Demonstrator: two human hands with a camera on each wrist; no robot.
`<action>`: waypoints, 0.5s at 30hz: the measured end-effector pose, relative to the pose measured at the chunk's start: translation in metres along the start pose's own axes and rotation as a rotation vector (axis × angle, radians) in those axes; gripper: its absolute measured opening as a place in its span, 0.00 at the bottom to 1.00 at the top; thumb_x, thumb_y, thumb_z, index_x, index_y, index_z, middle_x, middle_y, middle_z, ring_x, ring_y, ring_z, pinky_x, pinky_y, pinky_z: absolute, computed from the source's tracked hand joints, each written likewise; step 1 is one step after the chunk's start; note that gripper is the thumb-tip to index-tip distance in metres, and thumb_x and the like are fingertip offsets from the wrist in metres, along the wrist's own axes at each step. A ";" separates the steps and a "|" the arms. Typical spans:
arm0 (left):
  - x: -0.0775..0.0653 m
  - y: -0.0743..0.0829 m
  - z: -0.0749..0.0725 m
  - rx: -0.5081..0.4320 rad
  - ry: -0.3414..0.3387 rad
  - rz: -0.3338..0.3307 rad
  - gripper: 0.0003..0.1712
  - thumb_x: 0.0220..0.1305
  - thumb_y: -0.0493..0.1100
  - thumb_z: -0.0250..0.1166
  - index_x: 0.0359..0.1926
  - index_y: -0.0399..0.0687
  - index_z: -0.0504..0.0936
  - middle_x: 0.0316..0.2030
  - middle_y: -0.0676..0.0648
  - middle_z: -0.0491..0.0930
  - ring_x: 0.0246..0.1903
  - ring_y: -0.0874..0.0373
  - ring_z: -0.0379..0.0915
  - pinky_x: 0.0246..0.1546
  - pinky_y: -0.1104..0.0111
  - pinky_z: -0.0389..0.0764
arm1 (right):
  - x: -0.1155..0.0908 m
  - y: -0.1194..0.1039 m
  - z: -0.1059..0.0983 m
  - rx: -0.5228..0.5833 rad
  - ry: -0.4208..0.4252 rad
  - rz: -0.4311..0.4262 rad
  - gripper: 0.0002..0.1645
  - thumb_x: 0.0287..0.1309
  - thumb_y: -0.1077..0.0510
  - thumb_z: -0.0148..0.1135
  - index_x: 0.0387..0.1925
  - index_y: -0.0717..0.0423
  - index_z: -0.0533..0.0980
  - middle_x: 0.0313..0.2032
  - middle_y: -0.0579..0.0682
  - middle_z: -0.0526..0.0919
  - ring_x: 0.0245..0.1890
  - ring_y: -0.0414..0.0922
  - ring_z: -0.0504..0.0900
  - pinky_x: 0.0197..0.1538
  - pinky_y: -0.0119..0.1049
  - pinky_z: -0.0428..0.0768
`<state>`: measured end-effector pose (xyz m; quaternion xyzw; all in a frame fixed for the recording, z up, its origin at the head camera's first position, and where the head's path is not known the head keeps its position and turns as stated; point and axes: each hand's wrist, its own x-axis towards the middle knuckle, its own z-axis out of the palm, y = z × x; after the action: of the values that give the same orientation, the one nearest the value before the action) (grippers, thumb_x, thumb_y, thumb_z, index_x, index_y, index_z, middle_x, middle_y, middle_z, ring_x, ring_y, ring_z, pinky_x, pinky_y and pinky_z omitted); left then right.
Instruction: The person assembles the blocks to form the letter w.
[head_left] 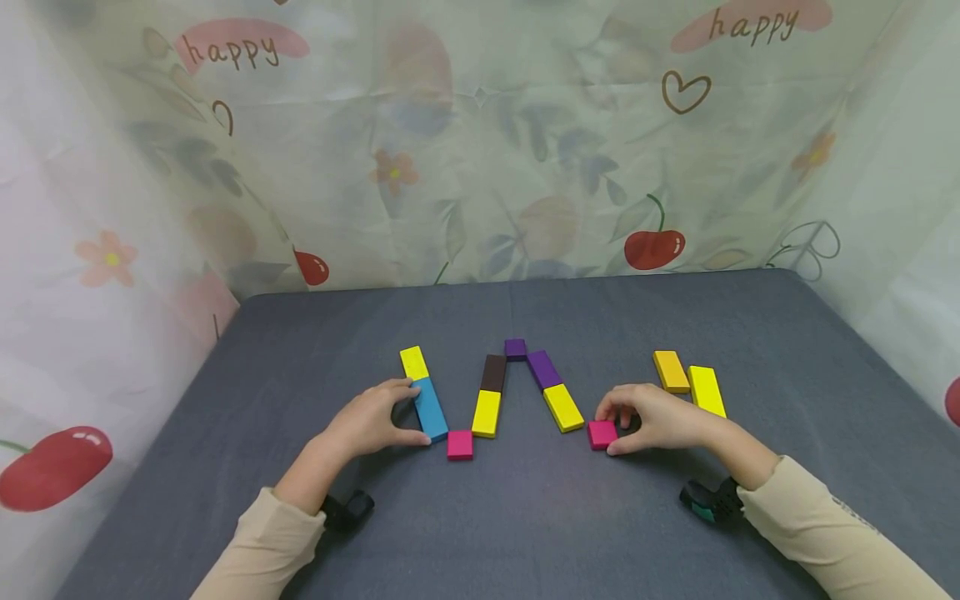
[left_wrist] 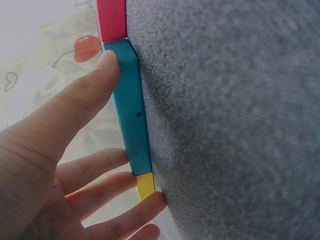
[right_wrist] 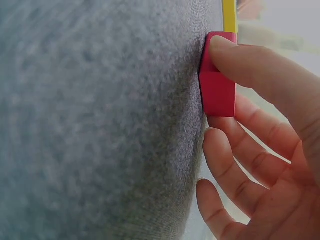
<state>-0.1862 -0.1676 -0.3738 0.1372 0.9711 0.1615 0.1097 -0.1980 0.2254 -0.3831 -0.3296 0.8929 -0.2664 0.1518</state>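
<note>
My left hand [head_left: 375,417] rests at the blue rectangular block [head_left: 431,408], its thumb at the near end and its fingers by the far end. The left wrist view shows those fingers relaxed along one side of the block. A yellow block [head_left: 414,362] abuts the blue one's far end; a pink square block [head_left: 460,445] lies at its near end. With thumb and fingers, my right hand [head_left: 660,417] pinches another pink square block [right_wrist: 218,95] on the cloth. That block is near the lower end of a yellow block [head_left: 563,408].
Between the hands, a dark brown block [head_left: 492,373], another yellow block [head_left: 486,414], a purple square [head_left: 515,349] and a purple rectangle [head_left: 544,369] continue the zigzag. An orange-yellow block [head_left: 671,371] and a yellow block [head_left: 707,391] lie beyond the right wrist on the grey cloth [head_left: 525,525].
</note>
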 end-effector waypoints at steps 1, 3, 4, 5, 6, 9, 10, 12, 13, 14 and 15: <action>0.000 0.000 0.000 -0.001 0.000 0.000 0.44 0.45 0.58 0.73 0.62 0.42 0.71 0.64 0.39 0.67 0.64 0.42 0.63 0.61 0.48 0.68 | 0.000 0.000 0.000 0.000 0.001 -0.003 0.21 0.46 0.47 0.71 0.40 0.52 0.77 0.34 0.43 0.77 0.31 0.36 0.71 0.34 0.27 0.72; 0.000 0.000 0.000 -0.002 0.000 -0.001 0.44 0.45 0.58 0.73 0.62 0.42 0.71 0.64 0.39 0.67 0.64 0.42 0.63 0.61 0.48 0.68 | 0.001 0.000 0.001 -0.001 0.002 -0.006 0.21 0.46 0.47 0.71 0.40 0.52 0.77 0.35 0.43 0.77 0.31 0.36 0.71 0.34 0.27 0.73; 0.000 0.000 0.000 -0.003 0.000 -0.001 0.44 0.45 0.58 0.73 0.62 0.42 0.71 0.64 0.39 0.67 0.64 0.42 0.63 0.61 0.48 0.68 | 0.001 0.000 0.001 0.000 0.003 -0.006 0.21 0.46 0.47 0.71 0.40 0.52 0.77 0.35 0.43 0.77 0.31 0.36 0.71 0.34 0.27 0.73; 0.000 0.000 0.000 -0.003 0.000 -0.002 0.44 0.45 0.58 0.73 0.62 0.42 0.71 0.64 0.39 0.67 0.64 0.42 0.63 0.61 0.48 0.68 | 0.001 0.000 0.001 0.000 0.003 -0.007 0.20 0.46 0.47 0.71 0.40 0.51 0.77 0.35 0.43 0.77 0.31 0.36 0.71 0.34 0.27 0.73; 0.000 0.000 0.000 -0.004 0.000 -0.002 0.44 0.45 0.58 0.73 0.62 0.42 0.71 0.64 0.39 0.67 0.64 0.42 0.63 0.61 0.47 0.68 | 0.001 0.000 0.002 0.000 0.004 -0.006 0.20 0.46 0.47 0.71 0.40 0.51 0.77 0.34 0.43 0.77 0.31 0.36 0.71 0.34 0.27 0.73; 0.000 -0.001 0.000 -0.003 0.002 -0.002 0.44 0.45 0.58 0.73 0.62 0.42 0.71 0.64 0.39 0.67 0.64 0.42 0.63 0.61 0.47 0.68 | 0.002 0.000 0.002 -0.005 0.007 -0.003 0.20 0.46 0.47 0.71 0.40 0.51 0.77 0.34 0.43 0.77 0.31 0.36 0.71 0.34 0.27 0.72; 0.000 -0.001 0.001 -0.003 0.002 -0.001 0.44 0.45 0.58 0.73 0.62 0.42 0.71 0.64 0.39 0.67 0.64 0.42 0.63 0.61 0.47 0.68 | 0.002 0.000 0.002 -0.007 0.009 -0.004 0.20 0.46 0.47 0.71 0.40 0.51 0.77 0.34 0.43 0.77 0.31 0.36 0.71 0.34 0.27 0.72; 0.000 -0.001 0.001 -0.002 0.003 -0.001 0.44 0.45 0.58 0.73 0.62 0.42 0.71 0.64 0.39 0.67 0.64 0.42 0.63 0.61 0.47 0.68 | 0.002 0.000 0.002 -0.010 0.012 -0.003 0.20 0.46 0.47 0.71 0.40 0.51 0.77 0.34 0.42 0.77 0.31 0.36 0.71 0.34 0.27 0.72; 0.000 -0.001 0.001 -0.001 0.003 -0.001 0.44 0.45 0.58 0.73 0.62 0.42 0.71 0.64 0.39 0.67 0.64 0.42 0.63 0.61 0.47 0.68 | 0.002 0.000 0.003 -0.012 0.013 -0.003 0.20 0.46 0.47 0.71 0.40 0.51 0.77 0.34 0.42 0.77 0.31 0.36 0.71 0.34 0.27 0.72; 0.000 -0.001 0.001 -0.001 0.003 0.000 0.44 0.45 0.58 0.73 0.62 0.42 0.71 0.64 0.39 0.67 0.64 0.42 0.63 0.61 0.47 0.68 | 0.003 0.000 0.003 -0.013 0.015 -0.003 0.20 0.46 0.47 0.71 0.40 0.52 0.77 0.34 0.42 0.77 0.31 0.36 0.71 0.34 0.27 0.72; 0.000 -0.001 0.001 0.000 0.003 0.000 0.45 0.45 0.58 0.73 0.62 0.42 0.71 0.64 0.39 0.67 0.64 0.42 0.63 0.61 0.47 0.68 | 0.003 0.000 0.003 -0.013 0.016 -0.002 0.20 0.46 0.47 0.71 0.39 0.52 0.77 0.33 0.42 0.77 0.31 0.36 0.71 0.33 0.27 0.72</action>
<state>-0.1863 -0.1681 -0.3748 0.1368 0.9713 0.1618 0.1083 -0.1985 0.2224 -0.3855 -0.3294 0.8955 -0.2632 0.1423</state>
